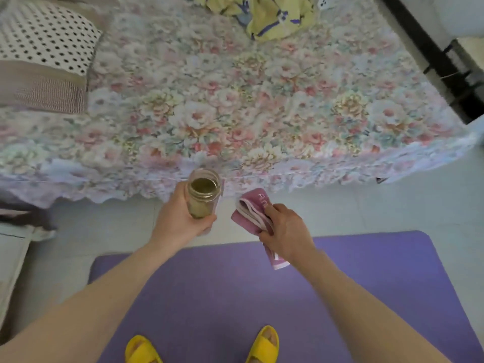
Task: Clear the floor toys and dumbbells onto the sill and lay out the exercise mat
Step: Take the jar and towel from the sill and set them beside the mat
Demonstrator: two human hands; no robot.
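My slippers [201, 348] and the mat [222, 297] run off the frame at 6 o'clock. My left hand [180, 218] covers the jar's [203, 196] bottom; my right hand [286, 230] hides the pink cloth's [252, 213] middle, its lettering unreadable.

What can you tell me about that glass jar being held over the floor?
The clear glass jar looks cylindrical, with a threaded, gold-tinted neck and no lid visible. It holds something murky and olive-brown, filling most of it. It is held roughly upright in the left hand, whose fingers wrap its lower half. It hangs above pale floor tiles, just before the floral bedspread's edge, touching nothing else.
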